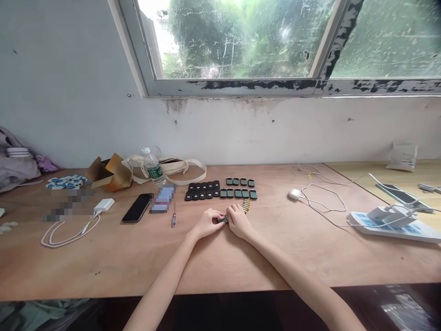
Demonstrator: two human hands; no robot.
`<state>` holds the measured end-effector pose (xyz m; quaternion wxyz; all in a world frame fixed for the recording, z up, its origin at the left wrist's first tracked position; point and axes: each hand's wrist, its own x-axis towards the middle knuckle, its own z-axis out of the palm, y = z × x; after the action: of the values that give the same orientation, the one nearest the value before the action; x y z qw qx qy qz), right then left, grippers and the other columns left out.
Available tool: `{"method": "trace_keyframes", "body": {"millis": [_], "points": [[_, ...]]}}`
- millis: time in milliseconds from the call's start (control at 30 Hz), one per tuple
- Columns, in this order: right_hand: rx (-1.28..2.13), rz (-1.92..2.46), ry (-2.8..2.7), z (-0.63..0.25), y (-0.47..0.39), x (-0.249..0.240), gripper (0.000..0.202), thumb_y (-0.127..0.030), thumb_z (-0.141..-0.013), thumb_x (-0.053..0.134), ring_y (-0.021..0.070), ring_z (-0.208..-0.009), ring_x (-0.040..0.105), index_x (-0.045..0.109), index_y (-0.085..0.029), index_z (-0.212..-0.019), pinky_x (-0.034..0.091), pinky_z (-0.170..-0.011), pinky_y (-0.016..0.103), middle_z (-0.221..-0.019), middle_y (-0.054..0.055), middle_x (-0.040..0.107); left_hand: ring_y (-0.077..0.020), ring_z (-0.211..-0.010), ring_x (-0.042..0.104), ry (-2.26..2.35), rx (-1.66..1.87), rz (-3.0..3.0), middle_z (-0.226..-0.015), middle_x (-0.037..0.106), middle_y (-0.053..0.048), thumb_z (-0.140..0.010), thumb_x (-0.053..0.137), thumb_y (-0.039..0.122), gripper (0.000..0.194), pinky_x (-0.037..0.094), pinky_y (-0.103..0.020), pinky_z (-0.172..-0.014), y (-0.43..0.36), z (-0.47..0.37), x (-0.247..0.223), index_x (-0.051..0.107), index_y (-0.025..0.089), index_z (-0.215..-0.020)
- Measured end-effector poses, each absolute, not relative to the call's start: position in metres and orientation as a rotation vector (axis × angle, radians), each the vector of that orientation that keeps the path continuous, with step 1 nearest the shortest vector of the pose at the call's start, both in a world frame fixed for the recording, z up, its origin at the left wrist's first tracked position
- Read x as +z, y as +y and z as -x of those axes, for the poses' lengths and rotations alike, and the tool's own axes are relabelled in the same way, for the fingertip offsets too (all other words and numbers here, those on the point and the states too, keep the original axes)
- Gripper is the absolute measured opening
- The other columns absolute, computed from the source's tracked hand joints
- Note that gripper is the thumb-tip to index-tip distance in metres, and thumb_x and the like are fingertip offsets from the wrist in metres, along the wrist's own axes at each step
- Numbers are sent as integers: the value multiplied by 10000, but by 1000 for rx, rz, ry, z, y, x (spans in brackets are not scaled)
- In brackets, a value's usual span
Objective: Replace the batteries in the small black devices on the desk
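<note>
My left hand (208, 222) and my right hand (240, 221) meet over the table, fingers closed around one small dark device with a grey-green face (223, 219). Much of it is hidden by the fingers. Just beyond lie two rows of similar devices with grey-green faces (233, 193). To their left, several black oval-marked pieces (202, 195) are laid out in two close rows. Several small yellow-and-silver cylinders, which look like batteries (246, 205), lie beside my right fingertips. A small screwdriver (173, 219) rests left of my left hand.
On the left are a dark phone (137, 208), a blurred phone-like item (163, 199), a white charger (104, 205), an open cardboard box (115, 177) and a water bottle (153, 168). On the right, cables run to a power strip (374, 226). A window (241, 41) is ahead.
</note>
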<state>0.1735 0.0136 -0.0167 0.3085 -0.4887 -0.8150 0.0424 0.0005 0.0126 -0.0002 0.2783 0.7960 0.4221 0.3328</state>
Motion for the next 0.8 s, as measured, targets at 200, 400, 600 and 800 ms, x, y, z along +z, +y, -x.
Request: {"method": "trace_keyframes", "body": {"millis": [200, 400, 600, 800], "points": [[175, 1247, -2079, -175, 14, -12, 167, -97, -838, 369, 211, -807, 434, 455, -209, -750, 382, -736, 320, -832, 50, 506, -213, -914, 614, 1156, 881, -2157, -958, 721, -42, -728, 655, 234, 119, 493, -327, -817, 14, -1, -3, 737, 217, -813], [263, 1189, -2006, -175, 10, -11, 114, -127, -801, 431, 195, -757, 454, 427, -216, -731, 387, -690, 305, -754, 23, 508, -215, -915, 607, 1141, 898, -2181, -944, 722, -40, -755, 626, 243, 117, 483, -325, -819, 13, -2, -1, 731, 218, -800], [320, 1151, -1906, -174, 14, -20, 91, -211, -844, 484, 182, -730, 514, 490, -213, -752, 417, -657, 294, -753, 21, 566, -210, -862, 605, 1222, 929, -2181, -880, 720, -33, -734, 630, 223, 94, 482, -307, -759, 13, -4, -2, 703, 202, -789], [83, 1160, -1902, -193, 7, -18, 156, -274, -907, 481, 182, -758, 523, 584, -219, -804, 390, -777, 340, -773, 26, 630, -234, -954, 599, 1425, 1013, -2171, -991, 687, -71, -757, 645, 316, 134, 484, -350, -828, 21, 2, -15, 675, 190, -791]]}}
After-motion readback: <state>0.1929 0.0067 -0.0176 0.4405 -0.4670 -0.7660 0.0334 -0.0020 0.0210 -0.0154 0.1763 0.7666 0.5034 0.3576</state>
